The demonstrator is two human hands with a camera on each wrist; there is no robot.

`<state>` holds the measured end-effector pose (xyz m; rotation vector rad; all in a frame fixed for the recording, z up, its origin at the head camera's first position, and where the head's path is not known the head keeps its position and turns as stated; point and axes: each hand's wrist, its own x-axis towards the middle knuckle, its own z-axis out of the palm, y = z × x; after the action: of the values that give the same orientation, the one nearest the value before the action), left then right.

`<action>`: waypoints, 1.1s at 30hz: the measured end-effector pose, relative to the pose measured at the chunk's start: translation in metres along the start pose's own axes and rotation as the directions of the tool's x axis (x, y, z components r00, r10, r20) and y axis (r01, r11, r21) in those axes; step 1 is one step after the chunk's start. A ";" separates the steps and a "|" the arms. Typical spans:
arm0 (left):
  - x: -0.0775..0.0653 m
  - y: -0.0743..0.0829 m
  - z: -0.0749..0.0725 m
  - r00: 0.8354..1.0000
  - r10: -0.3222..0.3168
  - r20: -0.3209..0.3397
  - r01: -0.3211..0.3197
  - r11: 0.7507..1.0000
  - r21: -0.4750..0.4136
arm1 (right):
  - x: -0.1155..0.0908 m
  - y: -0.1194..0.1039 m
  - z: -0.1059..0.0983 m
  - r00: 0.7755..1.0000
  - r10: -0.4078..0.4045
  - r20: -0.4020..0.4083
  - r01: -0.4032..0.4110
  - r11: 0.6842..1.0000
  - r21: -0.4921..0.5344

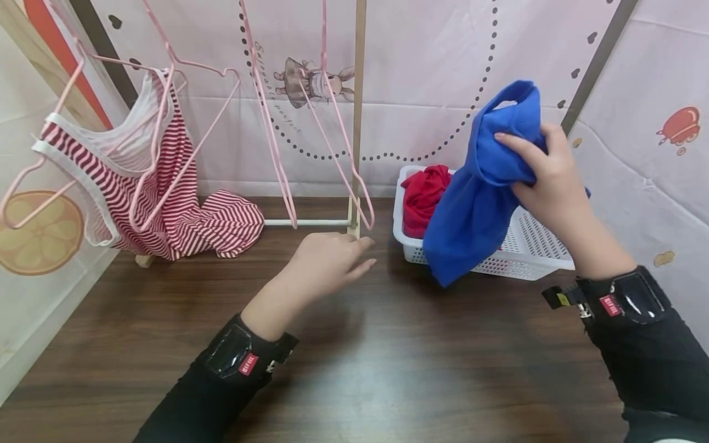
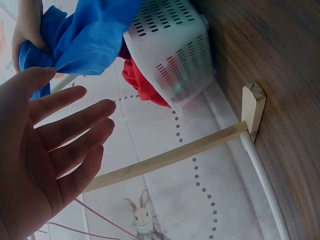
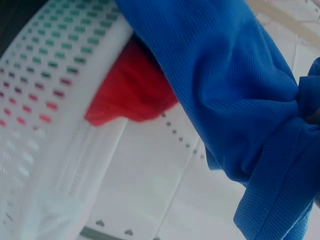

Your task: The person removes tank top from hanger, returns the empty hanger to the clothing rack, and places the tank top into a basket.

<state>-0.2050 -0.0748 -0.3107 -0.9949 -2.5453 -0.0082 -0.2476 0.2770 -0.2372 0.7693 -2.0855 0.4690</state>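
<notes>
A bunched blue ribbed garment (image 1: 476, 191) hangs from my right hand (image 1: 554, 178), which grips it near its top. The cloth drapes over the front of a white perforated basket (image 1: 532, 246); in the right wrist view the blue fabric (image 3: 215, 75) fills much of the picture. Inside the basket's left end lies a red garment (image 1: 423, 197). My left hand (image 1: 327, 261) is held out over the floor, left of the basket, with nothing in it. The left wrist view shows that hand's palm (image 2: 35, 155) with its fingers spread and relaxed.
Several pink hangers (image 1: 274, 141) hang from above, by a wooden rack post (image 1: 360, 92). A red-and-white striped top (image 1: 166, 197) is on a hanger at the left, its lower part close to the dark wood floor (image 1: 354, 357). A white bar (image 1: 310, 223) runs low along the back.
</notes>
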 end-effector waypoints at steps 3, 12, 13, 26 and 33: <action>0.003 0.001 -0.001 1.000 -0.004 0.014 0.004 1.000 -0.005 | 0.006 0.008 -0.003 1.000 0.004 -0.030 -0.005 1.000 -0.022; 0.007 0.005 0.002 1.000 0.003 0.024 -0.003 1.000 -0.006 | 0.021 0.025 -0.020 0.982 0.089 -0.169 -0.103 0.992 -0.077; 0.007 0.005 0.002 1.000 0.004 0.023 -0.004 1.000 -0.004 | 0.023 0.026 -0.022 0.977 0.093 -0.193 -0.111 0.990 -0.082; 0.008 0.005 0.002 1.000 0.012 0.014 -0.012 1.000 -0.011 | 0.019 0.036 -0.014 0.926 0.238 -0.291 -0.251 0.968 -0.006; 0.008 0.006 0.003 1.000 0.017 0.007 -0.017 1.000 -0.004 | -0.007 0.043 0.014 0.878 0.471 -0.081 -0.462 0.880 0.109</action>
<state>-0.2071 -0.0647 -0.3116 -1.0193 -2.5445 -0.0043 -0.2814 0.3038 -0.2534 0.2665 -2.1563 0.8502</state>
